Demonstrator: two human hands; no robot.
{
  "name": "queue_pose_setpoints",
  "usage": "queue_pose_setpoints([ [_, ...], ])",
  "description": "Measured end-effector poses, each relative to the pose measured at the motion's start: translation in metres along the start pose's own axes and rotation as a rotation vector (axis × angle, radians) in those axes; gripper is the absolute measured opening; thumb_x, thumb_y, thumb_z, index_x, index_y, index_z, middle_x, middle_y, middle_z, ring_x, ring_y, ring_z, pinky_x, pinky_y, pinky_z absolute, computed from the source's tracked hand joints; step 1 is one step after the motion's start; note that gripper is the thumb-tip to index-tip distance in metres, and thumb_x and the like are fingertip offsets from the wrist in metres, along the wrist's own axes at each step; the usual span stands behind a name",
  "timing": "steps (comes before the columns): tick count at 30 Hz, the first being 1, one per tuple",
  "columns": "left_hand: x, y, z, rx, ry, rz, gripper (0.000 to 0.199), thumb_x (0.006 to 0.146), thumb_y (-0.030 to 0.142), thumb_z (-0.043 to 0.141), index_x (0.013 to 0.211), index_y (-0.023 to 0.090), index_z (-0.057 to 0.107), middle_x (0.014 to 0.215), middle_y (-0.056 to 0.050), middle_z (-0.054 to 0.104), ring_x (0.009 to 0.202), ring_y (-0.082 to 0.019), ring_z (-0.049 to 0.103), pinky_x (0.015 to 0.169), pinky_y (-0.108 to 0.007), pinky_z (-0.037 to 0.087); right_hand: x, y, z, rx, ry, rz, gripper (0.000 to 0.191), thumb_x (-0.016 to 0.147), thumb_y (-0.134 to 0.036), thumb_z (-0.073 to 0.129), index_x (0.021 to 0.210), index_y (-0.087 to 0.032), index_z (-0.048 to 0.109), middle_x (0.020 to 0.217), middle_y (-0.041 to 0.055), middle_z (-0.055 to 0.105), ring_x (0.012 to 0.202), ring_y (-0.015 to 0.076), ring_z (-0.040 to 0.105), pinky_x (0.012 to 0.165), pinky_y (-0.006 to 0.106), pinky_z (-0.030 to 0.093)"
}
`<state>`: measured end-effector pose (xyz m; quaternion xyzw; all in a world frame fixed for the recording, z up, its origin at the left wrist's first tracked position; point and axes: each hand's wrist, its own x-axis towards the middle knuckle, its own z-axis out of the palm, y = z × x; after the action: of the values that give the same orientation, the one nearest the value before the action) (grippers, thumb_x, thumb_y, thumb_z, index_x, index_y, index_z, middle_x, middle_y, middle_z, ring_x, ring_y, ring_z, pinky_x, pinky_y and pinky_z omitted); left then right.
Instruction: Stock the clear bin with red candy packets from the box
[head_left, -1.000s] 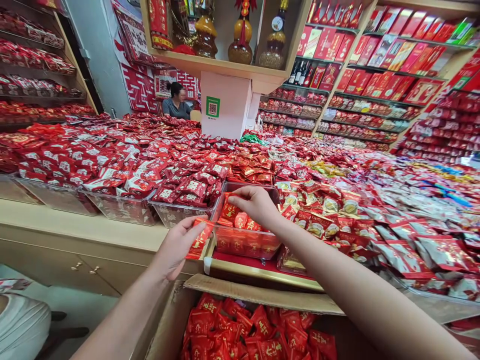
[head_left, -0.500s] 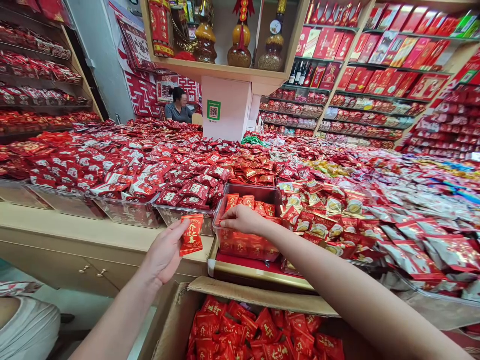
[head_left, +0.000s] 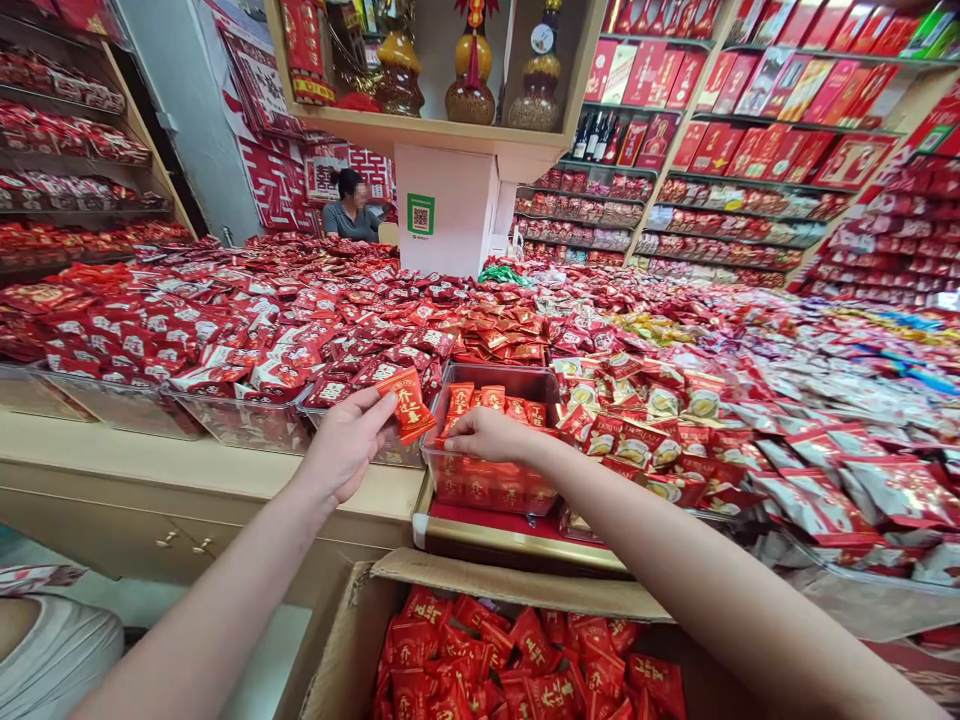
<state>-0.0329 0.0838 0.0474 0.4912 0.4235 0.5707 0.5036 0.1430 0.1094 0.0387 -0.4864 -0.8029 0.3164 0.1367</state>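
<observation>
Head view | my left hand [head_left: 352, 440] pinches a red packet [head_left: 407, 408] by its edge beside the clear bin [head_left: 529, 379], lettering uncovered | right hand [head_left: 491, 436] over its near corner, grip I can't tell | walls seemingly prop the packets inside [head_left: 492, 397]

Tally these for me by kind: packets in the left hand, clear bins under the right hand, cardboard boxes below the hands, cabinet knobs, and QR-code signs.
Red packet in the left hand: 1
Clear bin under the right hand: 1
Open cardboard box: 1
Cabinet knobs: 2
QR-code sign: 1
Total: 6
</observation>
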Motion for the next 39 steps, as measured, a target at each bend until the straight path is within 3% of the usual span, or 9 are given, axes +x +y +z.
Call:
queue_pose_setpoints([
  [2,0.008,-0.002,0.006,0.109,-0.011,0.07,0.022,0.07,0.027,0.06,0.087,0.016,0.066,0.085,-0.003,0.071,0.077,-0.016,0.062,0.072,-0.028,0.049,0.0,0.001,-0.001,0.038,-0.021,0.021,0.015,0.074,-0.024,0.056,0.066,-0.013,0.062,0.052,-0.0037,0.049,0.047,0.007,0.04,0.047,0.019,0.033],
  [4,0.016,-0.004,0.012,0.239,-0.042,0.133,0.024,0.069,0.03,0.06,0.088,0.016,0.066,0.083,-0.003,0.071,0.076,-0.017,0.062,0.072,-0.029,0.048,-0.001,0.003,-0.001,0.092,-0.011,0.062,0.017,0.074,-0.026,0.057,0.083,-0.013,0.061,0.062,-0.0011,0.056,0.05,0.0076,0.047,0.048,0.018,0.038],
  [8,0.031,-0.008,0.025,0.544,-0.161,0.205,0.02,0.068,0.026,0.061,0.085,0.016,0.067,0.08,-0.003,0.07,0.072,-0.018,0.061,0.072,-0.032,0.047,-0.003,0.01,-0.001,0.175,0.059,0.132,0.045,0.074,-0.031,0.059,0.114,-0.014,0.045,0.081,0.0036,0.062,0.06,0.0099,0.055,0.052,0.02,0.045],
  [14,0.037,-0.009,0.033,0.968,-0.286,0.219,0.014,0.078,0.026,0.056,0.083,0.014,0.061,0.076,-0.001,0.064,0.069,-0.015,0.059,0.069,-0.036,0.047,-0.006,0.02,-0.004,0.153,0.101,0.131,0.026,0.069,-0.031,0.064,0.089,-0.015,0.058,0.073,0.0017,0.062,0.06,0.0116,0.054,0.054,0.022,0.044],
  [18,0.037,-0.007,0.031,1.134,-0.378,0.253,0.012,0.078,0.024,0.055,0.083,0.015,0.061,0.075,-0.001,0.065,0.07,-0.016,0.06,0.07,-0.035,0.045,-0.006,0.017,-0.007,0.105,0.135,0.085,0.021,0.075,-0.031,0.057,0.09,-0.016,0.058,0.072,-0.001,0.059,0.06,0.0093,0.052,0.054,0.02,0.04],
  [23,0.035,-0.007,0.03,1.202,-0.515,0.292,0.036,0.074,0.02,0.05,0.11,0.02,0.052,0.092,-0.003,0.068,0.081,-0.018,0.062,0.07,-0.026,0.045,-0.014,0.012,-0.017,-0.045,0.124,0.1,0.013,0.069,-0.024,0.061,0.078,-0.014,0.06,0.063,-0.002,0.055,0.057,0.01,0.048,0.051,0.02,0.035],
  [31,0.027,0.002,0.039,1.311,-0.717,0.316,0.041,0.073,0.024,0.052,0.114,0.025,0.055,0.074,0.0,0.069,0.065,-0.017,0.06,0.057,-0.022,0.04,-0.024,0.01,-0.032,-0.277,-0.08,0.114,0.006,0.067,-0.017,0.062,0.068,-0.014,0.058,0.053,-0.0049,0.05,0.052,0.0108,0.046,0.051,0.023,0.033],
  [36,0.028,0.003,0.046,1.36,-0.756,0.33,0.029,0.073,0.013,0.052,0.096,0.023,0.065,0.081,-0.002,0.07,0.069,-0.017,0.06,0.063,-0.025,0.041,-0.02,0.011,-0.026,-0.308,-0.156,0.088,0.015,0.078,-0.023,0.054,0.066,-0.014,0.057,0.058,-0.0044,0.054,0.055,0.0104,0.049,0.056,0.025,0.038],
  [39,0.03,0.003,0.05,1.379,-0.795,0.314,0.013,0.076,0.016,0.054,0.084,0.018,0.065,0.079,-0.002,0.068,0.07,-0.015,0.06,0.067,-0.029,0.044,-0.019,0.012,-0.025,-0.29,-0.176,0.074,0.019,0.081,-0.026,0.052,0.067,-0.013,0.057,0.056,-0.0049,0.052,0.052,0.0098,0.048,0.054,0.024,0.039],
])
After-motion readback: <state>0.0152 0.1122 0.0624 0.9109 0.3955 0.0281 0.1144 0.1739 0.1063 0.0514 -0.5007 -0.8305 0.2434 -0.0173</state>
